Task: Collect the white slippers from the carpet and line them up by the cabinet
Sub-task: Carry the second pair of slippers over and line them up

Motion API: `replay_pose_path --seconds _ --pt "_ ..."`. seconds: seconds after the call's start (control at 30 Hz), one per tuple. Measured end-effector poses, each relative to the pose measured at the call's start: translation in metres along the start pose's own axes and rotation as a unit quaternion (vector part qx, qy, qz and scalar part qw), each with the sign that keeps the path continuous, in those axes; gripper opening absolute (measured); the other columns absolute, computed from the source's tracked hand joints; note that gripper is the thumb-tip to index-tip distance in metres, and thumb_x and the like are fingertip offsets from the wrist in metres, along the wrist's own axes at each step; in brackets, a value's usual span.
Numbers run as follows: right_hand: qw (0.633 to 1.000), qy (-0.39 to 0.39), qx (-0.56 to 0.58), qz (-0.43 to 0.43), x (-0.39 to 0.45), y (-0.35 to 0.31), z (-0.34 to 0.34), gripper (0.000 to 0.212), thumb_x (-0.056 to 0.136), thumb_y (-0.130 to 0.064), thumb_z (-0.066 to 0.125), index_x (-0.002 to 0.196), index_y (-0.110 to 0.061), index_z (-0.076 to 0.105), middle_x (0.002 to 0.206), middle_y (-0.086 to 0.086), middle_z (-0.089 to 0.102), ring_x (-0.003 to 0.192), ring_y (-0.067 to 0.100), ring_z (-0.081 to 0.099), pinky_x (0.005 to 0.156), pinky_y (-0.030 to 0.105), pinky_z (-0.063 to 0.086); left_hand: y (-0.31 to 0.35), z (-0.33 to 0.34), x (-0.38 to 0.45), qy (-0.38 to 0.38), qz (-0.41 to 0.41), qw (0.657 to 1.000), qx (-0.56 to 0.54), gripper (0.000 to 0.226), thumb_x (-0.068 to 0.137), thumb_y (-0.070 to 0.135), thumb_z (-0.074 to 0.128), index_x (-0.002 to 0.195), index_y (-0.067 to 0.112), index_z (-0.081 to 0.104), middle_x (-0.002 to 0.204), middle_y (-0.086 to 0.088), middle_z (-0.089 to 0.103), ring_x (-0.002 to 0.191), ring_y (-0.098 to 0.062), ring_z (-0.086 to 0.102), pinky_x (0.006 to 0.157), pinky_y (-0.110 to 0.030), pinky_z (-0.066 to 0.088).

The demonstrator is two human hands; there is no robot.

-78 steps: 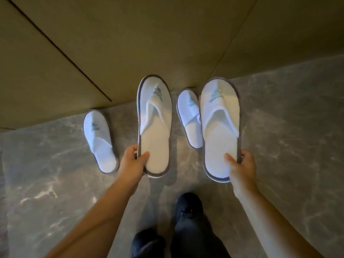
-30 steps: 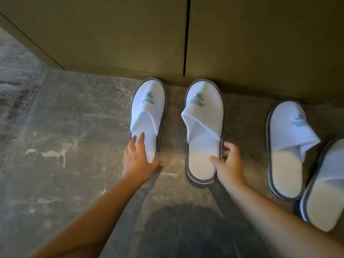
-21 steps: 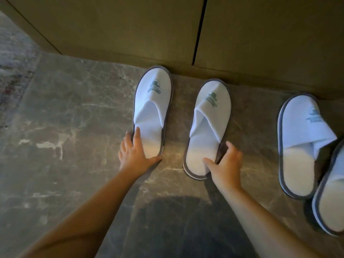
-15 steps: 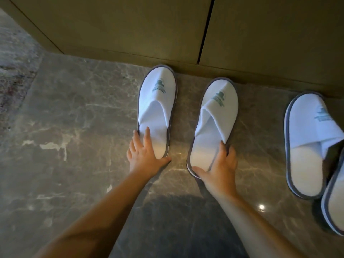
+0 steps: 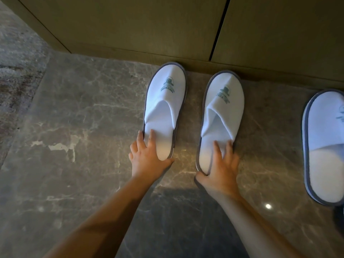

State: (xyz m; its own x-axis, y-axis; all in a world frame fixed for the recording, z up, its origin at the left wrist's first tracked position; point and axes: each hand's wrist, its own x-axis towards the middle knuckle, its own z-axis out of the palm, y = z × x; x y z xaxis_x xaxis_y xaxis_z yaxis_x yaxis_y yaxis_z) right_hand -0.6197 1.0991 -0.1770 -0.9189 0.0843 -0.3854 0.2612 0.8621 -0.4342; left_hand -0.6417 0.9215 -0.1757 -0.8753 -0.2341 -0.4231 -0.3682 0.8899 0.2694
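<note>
Two white slippers with grey rims and green logos lie side by side on the marble floor, toes against the cabinet (image 5: 149,25) base. My left hand (image 5: 147,159) holds the heel of the left slipper (image 5: 167,94), fingers on the insole and thumb round the heel rim. My right hand (image 5: 221,168) holds the heel of the right slipper (image 5: 223,103) the same way, thumb hooked at the heel end. A third white slipper (image 5: 325,146) lies at the right edge, partly cut off by the frame.
The grey marble floor (image 5: 74,127) runs along the cabinet, whose door gap (image 5: 219,28) sits above the pair. Patterned carpet (image 5: 16,53) begins at the far left. A dark shape (image 5: 339,215) shows at the lower right edge.
Both slippers, held up earlier, now lie on the floor. The right slipper's heel has swung right, so it is nearly parallel to the left one, and my right fingers moved onto its insole.
</note>
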Motion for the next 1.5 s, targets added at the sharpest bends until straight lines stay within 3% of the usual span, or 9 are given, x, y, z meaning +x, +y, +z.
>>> replay_pose_path --seconds 0.43,1.07,1.27,1.5 --pt "1.0 -0.002 -0.028 -0.009 0.001 -0.016 0.007 0.095 0.066 -0.044 0.069 0.139 -0.027 0.01 0.153 0.007 -0.002 0.134 0.034 0.008 0.108 0.045 0.029 -0.006 0.001 0.001 -0.004 0.012 0.999 0.037 0.102 0.063 0.066 0.061 0.137 0.028 0.002 0.152 -0.013 0.009 0.134 -0.041 0.017 0.106 -0.057 0.026" --pt "1.0 -0.003 0.001 0.013 -0.006 -0.012 -0.001 0.09 0.066 -0.035 0.072 0.135 -0.023 0.016 0.15 0.011 0.005 0.133 0.032 0.01 0.108 0.044 0.027 -0.003 -0.001 0.0 -0.013 0.008 0.998 0.065 0.104 0.063 0.068 0.059 0.139 0.026 0.001 0.153 -0.014 0.007 0.135 -0.041 0.017 0.107 -0.054 0.027" --pt "0.999 0.036 -0.013 0.026 -0.002 -0.018 0.001 0.085 0.065 -0.041 0.073 0.131 -0.019 0.025 0.146 0.017 0.017 0.129 0.034 0.022 0.106 0.046 0.029 -0.003 -0.003 0.0 -0.011 0.01 0.998 0.058 0.104 0.062 0.067 0.06 0.138 0.024 0.003 0.152 -0.016 0.009 0.134 -0.042 0.019 0.106 -0.055 0.028" --pt "0.997 0.055 0.011 0.05 -0.003 -0.016 0.004 0.084 0.063 -0.035 0.076 0.129 -0.019 0.028 0.143 0.016 0.021 0.126 0.033 0.022 0.104 0.046 0.031 -0.002 -0.004 -0.001 -0.009 0.013 0.998 0.062 0.104 0.063 0.066 0.061 0.138 0.023 0.003 0.152 -0.017 0.009 0.134 -0.042 0.019 0.106 -0.054 0.028"
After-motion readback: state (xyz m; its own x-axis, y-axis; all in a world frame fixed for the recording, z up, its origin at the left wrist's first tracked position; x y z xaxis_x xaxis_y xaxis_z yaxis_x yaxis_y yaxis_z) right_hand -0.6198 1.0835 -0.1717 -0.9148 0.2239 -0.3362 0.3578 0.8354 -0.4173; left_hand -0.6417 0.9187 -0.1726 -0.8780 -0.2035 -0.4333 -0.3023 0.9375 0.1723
